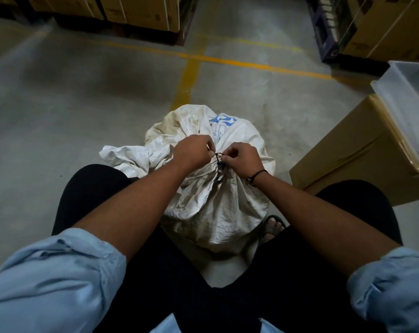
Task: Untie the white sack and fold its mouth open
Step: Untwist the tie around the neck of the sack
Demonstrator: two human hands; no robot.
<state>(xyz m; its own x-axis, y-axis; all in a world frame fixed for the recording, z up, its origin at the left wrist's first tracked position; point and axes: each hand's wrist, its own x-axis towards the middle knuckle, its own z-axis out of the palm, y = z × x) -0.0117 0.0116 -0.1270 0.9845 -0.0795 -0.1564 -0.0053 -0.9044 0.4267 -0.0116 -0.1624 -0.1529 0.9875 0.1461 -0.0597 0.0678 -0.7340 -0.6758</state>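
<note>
A full white woven sack (218, 207) with blue print stands on the concrete floor between my knees. Its neck is gathered and bound by a thin dark string (218, 157). The loose mouth of the sack (129, 156) flops out to the left beyond the tie. My left hand (193, 150) pinches the string at the knot from the left. My right hand (243, 157), with a dark band at the wrist, pinches the same string from the right. Both sets of fingertips meet at the knot, which they partly hide.
A brown cardboard box (357, 150) stands close on the right with a clear plastic bin (410, 102) on it. Stacked cartons on pallets (136, 13) line the back, more at the far right (381, 27). Yellow lines (189, 78) mark the floor. My sandalled foot (272, 227) is beside the sack.
</note>
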